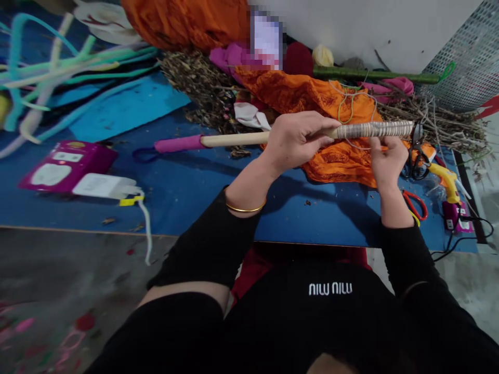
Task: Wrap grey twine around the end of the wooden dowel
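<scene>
A pale wooden stick (236,138) lies level across both hands above the table. Its left end has a purple wrap (179,144) and a dark blue loop (145,154). Thin brown and cream cord is wound tightly around its right part, the cord winding (374,129). My left hand (292,137) is closed around the stick just left of this winding, thumb and fingers along it. My right hand (390,161) is closed, fingertips pinching the winding's lower edge; whether they also hold a loose thread is unclear. A thin strand curves below the winding between my hands.
Orange cloth (312,93) and dry twigs (198,78) lie behind the stick. Black-handled cutters (417,150), red-handled scissors (416,205) and a yellow glue gun (446,182) are at the right. A purple power box (58,166) with a white plug and coloured foam-like strips (78,72) sit left.
</scene>
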`<action>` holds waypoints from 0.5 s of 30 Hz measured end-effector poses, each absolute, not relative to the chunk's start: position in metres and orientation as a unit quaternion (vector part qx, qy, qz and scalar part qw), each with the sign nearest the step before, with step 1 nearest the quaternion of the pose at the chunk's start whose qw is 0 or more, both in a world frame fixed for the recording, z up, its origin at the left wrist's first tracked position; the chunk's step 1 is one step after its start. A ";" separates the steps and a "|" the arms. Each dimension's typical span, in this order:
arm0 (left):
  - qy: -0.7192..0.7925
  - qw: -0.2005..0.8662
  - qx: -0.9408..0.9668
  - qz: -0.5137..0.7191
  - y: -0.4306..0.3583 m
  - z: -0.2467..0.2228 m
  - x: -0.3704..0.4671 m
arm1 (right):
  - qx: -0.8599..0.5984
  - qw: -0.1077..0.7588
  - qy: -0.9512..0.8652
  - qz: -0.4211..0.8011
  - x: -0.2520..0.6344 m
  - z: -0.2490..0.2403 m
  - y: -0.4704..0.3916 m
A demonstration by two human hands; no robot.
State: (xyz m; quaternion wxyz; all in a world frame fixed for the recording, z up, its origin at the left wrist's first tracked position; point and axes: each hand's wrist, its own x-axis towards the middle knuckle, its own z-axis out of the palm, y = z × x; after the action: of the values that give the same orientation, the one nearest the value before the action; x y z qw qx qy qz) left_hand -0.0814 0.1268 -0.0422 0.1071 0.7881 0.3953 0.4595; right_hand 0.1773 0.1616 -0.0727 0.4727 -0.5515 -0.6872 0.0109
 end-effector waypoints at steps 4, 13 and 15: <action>0.388 0.102 0.785 0.472 0.126 -0.040 -0.083 | -0.524 0.590 -0.614 0.000 0.198 -0.077 0.186; 0.407 0.102 0.782 0.461 0.124 -0.039 -0.083 | -0.429 0.635 -0.592 0.251 0.175 -0.079 0.177; 0.398 0.102 0.789 0.456 0.124 -0.040 -0.080 | -0.406 0.566 -0.657 0.288 0.156 -0.077 0.160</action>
State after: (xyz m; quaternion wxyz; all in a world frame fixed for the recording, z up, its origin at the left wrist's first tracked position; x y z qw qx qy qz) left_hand -0.0798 0.1236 -0.0402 0.1022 0.7895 0.3980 0.4560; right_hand 0.1561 0.1597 -0.0771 0.5663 -0.4055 -0.6570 0.2884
